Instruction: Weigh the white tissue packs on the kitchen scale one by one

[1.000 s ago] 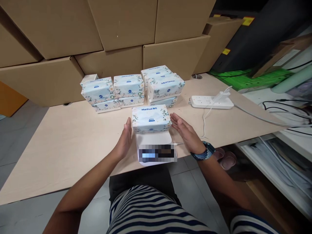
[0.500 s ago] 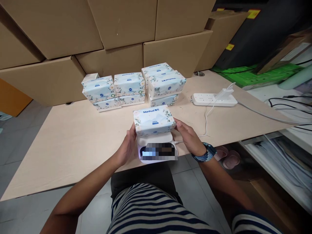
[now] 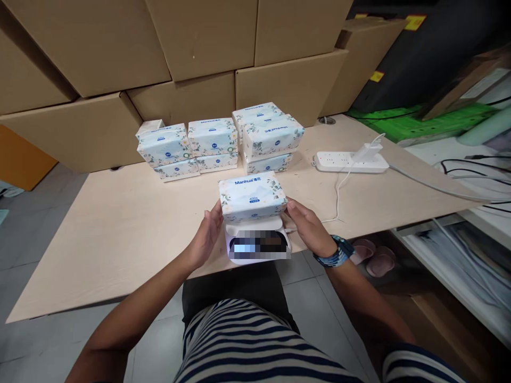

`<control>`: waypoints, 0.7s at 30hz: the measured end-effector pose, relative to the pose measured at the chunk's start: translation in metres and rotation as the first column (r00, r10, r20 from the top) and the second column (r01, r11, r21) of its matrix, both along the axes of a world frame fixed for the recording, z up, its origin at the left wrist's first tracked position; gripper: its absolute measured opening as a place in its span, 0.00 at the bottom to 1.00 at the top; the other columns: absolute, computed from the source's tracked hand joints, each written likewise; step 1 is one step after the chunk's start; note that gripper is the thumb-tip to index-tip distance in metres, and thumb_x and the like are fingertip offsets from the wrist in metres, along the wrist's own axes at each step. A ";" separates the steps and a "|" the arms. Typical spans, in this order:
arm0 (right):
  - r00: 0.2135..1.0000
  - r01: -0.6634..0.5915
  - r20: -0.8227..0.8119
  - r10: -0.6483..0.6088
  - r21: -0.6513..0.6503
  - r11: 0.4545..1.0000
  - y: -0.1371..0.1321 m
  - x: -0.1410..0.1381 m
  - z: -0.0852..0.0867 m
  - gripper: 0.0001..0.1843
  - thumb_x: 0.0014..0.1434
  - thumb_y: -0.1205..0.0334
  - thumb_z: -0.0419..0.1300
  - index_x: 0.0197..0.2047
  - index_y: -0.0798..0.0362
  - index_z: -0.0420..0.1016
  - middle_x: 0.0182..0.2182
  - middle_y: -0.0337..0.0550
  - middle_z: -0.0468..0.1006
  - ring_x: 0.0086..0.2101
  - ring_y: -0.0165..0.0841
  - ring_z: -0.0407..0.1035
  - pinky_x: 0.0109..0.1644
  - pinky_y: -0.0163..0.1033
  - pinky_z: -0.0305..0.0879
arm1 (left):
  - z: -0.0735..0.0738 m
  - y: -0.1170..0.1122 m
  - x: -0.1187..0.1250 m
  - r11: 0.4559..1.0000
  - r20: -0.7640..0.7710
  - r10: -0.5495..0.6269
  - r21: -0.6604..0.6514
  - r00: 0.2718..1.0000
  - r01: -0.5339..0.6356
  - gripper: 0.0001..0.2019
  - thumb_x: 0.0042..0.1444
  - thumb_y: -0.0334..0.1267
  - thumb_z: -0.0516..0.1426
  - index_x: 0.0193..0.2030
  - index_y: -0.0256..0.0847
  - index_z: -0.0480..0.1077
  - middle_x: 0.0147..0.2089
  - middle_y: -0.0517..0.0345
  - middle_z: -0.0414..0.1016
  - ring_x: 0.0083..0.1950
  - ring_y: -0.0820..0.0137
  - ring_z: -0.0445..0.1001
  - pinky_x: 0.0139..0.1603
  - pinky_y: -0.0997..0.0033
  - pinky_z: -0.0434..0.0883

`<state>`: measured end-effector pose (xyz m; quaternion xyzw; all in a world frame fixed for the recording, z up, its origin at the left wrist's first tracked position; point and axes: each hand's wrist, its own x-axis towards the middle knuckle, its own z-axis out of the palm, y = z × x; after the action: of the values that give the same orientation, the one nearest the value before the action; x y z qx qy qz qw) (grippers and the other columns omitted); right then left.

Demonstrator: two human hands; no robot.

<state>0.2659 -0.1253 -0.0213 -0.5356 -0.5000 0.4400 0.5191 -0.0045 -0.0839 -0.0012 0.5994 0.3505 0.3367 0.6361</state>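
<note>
A floral tissue pack (image 3: 252, 198) lies on a small white scale (image 3: 255, 242) at the near edge of the pale wooden table (image 3: 120, 229). My left hand (image 3: 207, 236) presses against the pack's left end, fingers curled round it. At the pack's right end, my right hand (image 3: 305, 226) grips in the same way; a blue band is on that wrist. Both hands hold the pack between them.
Several more tissue packs (image 3: 223, 141) are stacked at the table's back, in front of large cardboard boxes (image 3: 191, 48). A white power strip (image 3: 351, 161) with a plugged charger and cable lies at the right. Shelves with cables and papers stand further right.
Both hands, held open and apart from the pack a second ago, have closed in onto its ends. The pack still sits on the scale.
</note>
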 end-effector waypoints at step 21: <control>0.973 0.229 0.024 -0.231 0.054 0.972 -0.004 0.001 -0.020 0.45 0.68 0.26 0.51 0.81 0.34 0.51 0.82 0.38 0.51 0.80 0.45 0.47 0.83 0.60 0.49 | 0.006 0.005 -0.008 0.942 0.003 0.335 0.030 0.942 -0.335 0.52 0.64 0.78 0.36 0.85 0.46 0.36 0.88 0.54 0.27 0.88 0.58 0.28 0.87 0.55 0.37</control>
<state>0.2668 -0.1296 -0.0413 -0.5830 -0.4534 0.3559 0.5726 -0.0129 -0.0793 0.0048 0.5408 0.4430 0.4445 0.5601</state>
